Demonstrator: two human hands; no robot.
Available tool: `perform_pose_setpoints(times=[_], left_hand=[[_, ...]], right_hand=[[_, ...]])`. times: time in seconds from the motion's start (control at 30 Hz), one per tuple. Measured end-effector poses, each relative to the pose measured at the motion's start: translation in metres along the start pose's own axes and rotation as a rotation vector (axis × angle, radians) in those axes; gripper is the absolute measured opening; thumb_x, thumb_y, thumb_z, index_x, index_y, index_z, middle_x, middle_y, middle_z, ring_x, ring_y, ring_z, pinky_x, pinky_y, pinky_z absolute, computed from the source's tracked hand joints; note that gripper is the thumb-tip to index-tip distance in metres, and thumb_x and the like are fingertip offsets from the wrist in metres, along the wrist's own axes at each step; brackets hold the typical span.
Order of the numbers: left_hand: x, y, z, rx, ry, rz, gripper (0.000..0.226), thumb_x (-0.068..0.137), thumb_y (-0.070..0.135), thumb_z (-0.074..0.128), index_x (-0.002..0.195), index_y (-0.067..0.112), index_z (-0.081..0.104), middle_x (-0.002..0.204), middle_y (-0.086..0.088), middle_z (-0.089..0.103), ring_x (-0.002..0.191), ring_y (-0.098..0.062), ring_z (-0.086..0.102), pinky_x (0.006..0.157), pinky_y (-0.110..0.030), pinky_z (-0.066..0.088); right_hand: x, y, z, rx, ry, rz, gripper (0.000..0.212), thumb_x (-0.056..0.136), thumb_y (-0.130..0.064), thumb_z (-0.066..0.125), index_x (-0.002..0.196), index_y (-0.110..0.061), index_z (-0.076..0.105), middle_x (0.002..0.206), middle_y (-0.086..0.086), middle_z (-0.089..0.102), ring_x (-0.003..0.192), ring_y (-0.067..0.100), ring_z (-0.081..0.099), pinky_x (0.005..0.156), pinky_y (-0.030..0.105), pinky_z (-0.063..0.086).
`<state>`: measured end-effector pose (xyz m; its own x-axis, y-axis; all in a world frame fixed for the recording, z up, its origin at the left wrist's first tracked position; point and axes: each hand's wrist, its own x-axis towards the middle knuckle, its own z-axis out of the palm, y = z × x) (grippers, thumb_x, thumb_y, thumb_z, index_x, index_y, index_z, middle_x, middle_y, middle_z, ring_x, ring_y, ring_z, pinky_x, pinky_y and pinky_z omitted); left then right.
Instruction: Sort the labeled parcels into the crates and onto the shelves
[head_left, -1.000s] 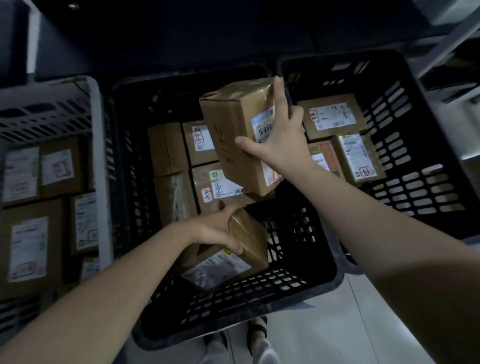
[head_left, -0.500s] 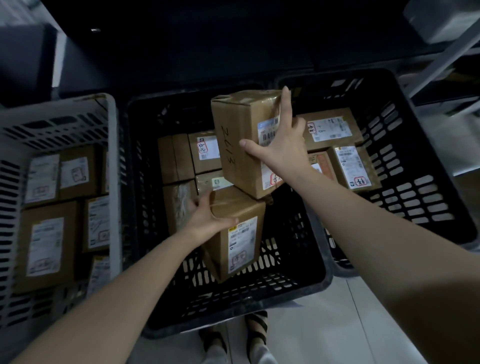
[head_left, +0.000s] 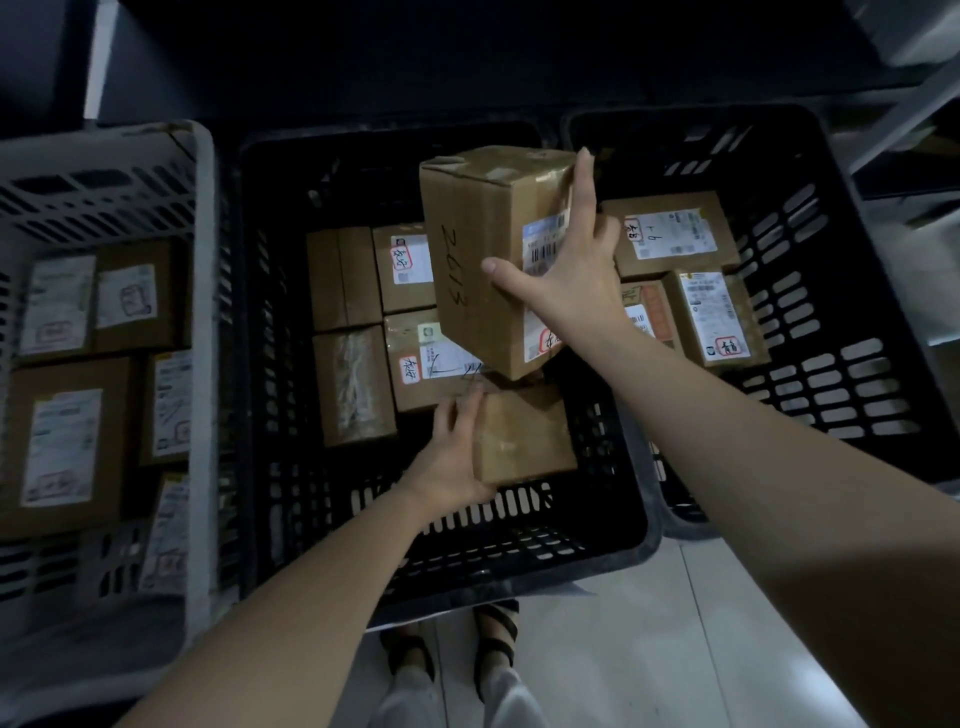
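Brown parcels (head_left: 498, 260), white labels; black slotted crates (head_left: 597, 530); grey crate (head_left: 205, 312).

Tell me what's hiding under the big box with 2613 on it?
Under the big box, which the right hand holds, lies a flat labelled parcel in the middle black crate. The left hand grips a plain box nearer the person. The parcel's right end is covered.

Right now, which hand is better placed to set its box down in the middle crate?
Left. The left hand holds the small box low in the middle crate, beside packed parcels; the right hand holds the big box high above them.
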<state>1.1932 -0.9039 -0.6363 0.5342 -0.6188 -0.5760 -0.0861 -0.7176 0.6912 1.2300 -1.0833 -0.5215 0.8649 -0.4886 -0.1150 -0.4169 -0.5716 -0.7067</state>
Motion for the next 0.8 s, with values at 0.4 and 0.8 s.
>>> perform_pose_setpoints(times=[0.4,0.8], left_hand=[[-0.012,-0.003,0.015,0.063,-0.103,0.05,0.117,0.065,0.023,0.083,0.147,0.036,0.001,0.146,0.011,0.0,0.113,-0.018,0.044,0.088,-0.022,0.043],[0.019,0.007,-0.033,-0.27,0.004,-0.184,0.126,0.044,0.061,0.076,0.149,0.035,0.011,0.151,-0.002,0.03,0.134,-0.022,0.036,0.11,-0.043,0.033]], right_hand=[[-0.012,0.007,0.008,-0.024,-0.055,-0.067,0.119,0.074,-0.049,0.077,0.151,-0.035,-0.013,0.141,0.015,0.024,0.117,0.03,0.047,0.081,0.032,0.04],[-0.003,0.004,0.012,0.011,-0.004,-0.087,0.118,0.075,-0.047,0.077,0.152,-0.03,-0.01,0.143,0.019,0.022,0.122,0.034,0.044,0.085,0.031,0.034]])
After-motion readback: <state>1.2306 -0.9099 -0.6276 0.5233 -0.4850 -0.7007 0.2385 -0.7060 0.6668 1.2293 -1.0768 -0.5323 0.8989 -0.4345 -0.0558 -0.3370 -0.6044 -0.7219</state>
